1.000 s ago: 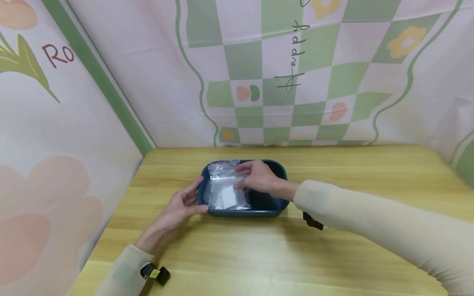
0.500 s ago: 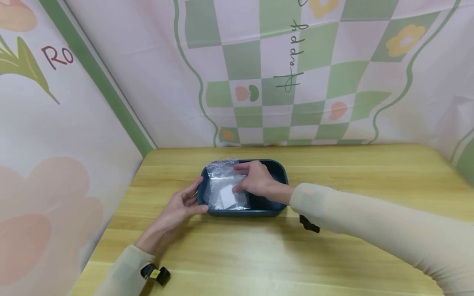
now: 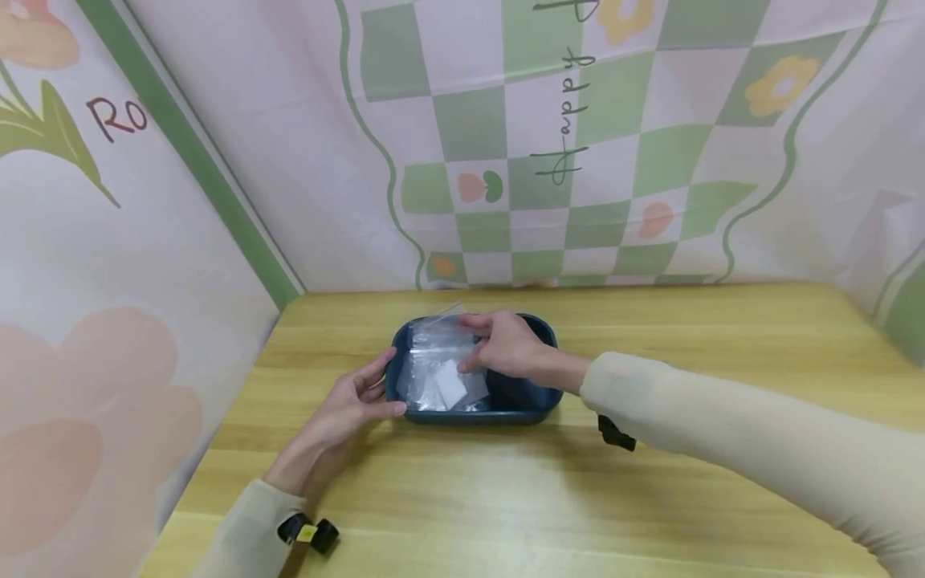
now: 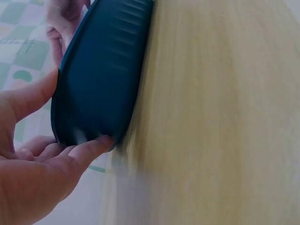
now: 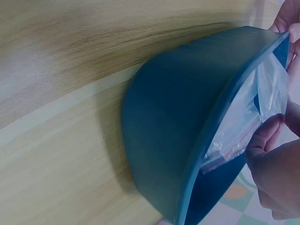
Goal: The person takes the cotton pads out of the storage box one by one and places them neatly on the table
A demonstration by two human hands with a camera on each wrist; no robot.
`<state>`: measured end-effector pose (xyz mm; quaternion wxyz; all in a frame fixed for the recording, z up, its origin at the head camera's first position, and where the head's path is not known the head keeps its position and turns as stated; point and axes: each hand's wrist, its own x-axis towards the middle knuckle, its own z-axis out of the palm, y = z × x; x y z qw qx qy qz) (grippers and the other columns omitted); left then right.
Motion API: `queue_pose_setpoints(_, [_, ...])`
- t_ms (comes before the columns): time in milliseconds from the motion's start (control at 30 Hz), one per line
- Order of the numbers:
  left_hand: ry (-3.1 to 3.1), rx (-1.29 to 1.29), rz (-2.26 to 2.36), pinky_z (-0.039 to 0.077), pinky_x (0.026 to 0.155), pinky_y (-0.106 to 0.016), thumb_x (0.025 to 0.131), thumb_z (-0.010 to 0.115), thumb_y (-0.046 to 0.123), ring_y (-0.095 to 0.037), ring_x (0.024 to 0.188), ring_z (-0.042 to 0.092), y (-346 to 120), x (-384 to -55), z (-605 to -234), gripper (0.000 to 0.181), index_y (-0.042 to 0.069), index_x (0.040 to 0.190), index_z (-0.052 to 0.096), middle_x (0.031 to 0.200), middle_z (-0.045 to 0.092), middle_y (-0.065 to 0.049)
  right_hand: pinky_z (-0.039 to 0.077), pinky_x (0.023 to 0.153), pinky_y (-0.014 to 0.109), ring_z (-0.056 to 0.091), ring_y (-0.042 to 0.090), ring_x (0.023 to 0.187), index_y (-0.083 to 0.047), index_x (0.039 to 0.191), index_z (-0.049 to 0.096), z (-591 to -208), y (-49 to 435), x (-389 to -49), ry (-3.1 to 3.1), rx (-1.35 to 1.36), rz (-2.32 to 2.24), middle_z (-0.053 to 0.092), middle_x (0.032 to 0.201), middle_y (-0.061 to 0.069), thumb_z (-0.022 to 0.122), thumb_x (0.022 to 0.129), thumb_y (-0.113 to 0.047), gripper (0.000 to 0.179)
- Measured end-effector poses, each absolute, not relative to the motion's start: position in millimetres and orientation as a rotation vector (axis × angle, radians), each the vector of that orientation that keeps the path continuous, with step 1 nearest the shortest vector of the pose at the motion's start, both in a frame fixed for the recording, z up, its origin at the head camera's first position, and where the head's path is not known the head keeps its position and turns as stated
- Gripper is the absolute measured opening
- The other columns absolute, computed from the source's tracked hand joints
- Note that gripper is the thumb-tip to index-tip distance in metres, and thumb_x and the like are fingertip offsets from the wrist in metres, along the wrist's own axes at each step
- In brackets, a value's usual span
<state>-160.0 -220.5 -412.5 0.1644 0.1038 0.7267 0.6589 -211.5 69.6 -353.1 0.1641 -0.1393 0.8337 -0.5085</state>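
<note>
A dark teal plastic bin [image 3: 477, 417] stands on the wooden table. My left hand [image 3: 347, 409] grips its left end, thumb at the near corner and fingers at the far side. Clear zip bags [image 3: 433, 361] lie in the bin's left half; their exact number is hard to tell. A white rectangular piece [image 3: 451, 385] shows among them. My right hand [image 3: 509, 345] reaches over the bin and pinches the edge of a zip bag [image 5: 272, 86] between thumb and finger. Another bag with a red seal line [image 5: 234, 143] lies under it in the right wrist view.
The light wooden table [image 3: 549, 498] spreads around the bin. A patterned cloth [image 3: 614, 160] hangs behind the table's back edge, and a printed panel [image 3: 87, 337] stands along its left side. Dark wrist straps [image 3: 311, 533] sit on both arms.
The upper zip bag's far edge has lifted and tilted, and the white piece has turned at an angle. My right hand has shifted only slightly; the left hand stays on the bin.
</note>
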Motion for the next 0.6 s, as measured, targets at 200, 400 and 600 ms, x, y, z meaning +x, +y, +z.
queue_pose_setpoints(200, [2.079,0.291,1.869,0.042,0.114,-0.038,0.091,0.076,-0.007,-0.043,0.151,0.031,-220.8,-159.2,-412.4,0.091,0.006,0.166,0.026,0.172,0.019,-0.017,0.056,0.089,0.027,0.073,0.015,0.086,-0.002,0.156,0.048,-350.7,81.6,-213.4,2.306,-0.408,-1.508,0.057,0.151,0.014,0.087,0.083,0.000,0.083])
queue_pose_setpoints(400, [2.083,0.310,1.863,0.042,0.114,-0.039,0.091,0.077,-0.006,-0.044,0.151,0.031,-220.5,-159.2,-411.4,0.092,0.005,0.166,0.025,0.172,0.019,-0.017,0.053,0.087,0.023,0.065,0.014,0.083,0.001,0.158,0.042,-344.3,97.1,-214.9,2.260,-0.453,-1.536,0.052,0.154,0.018,0.083,0.084,0.004,0.085])
queue_pose_setpoints(600, [2.112,0.326,1.846,0.042,0.114,-0.036,0.091,0.078,-0.004,-0.043,0.150,0.033,-221.3,-159.3,-411.3,0.093,0.004,0.166,0.025,0.172,0.020,-0.016,0.057,0.092,0.024,0.070,0.015,0.089,0.004,0.158,0.040,-334.0,116.0,-219.6,2.234,-0.462,-1.605,0.051,0.154,0.020,0.082,0.085,0.005,0.084])
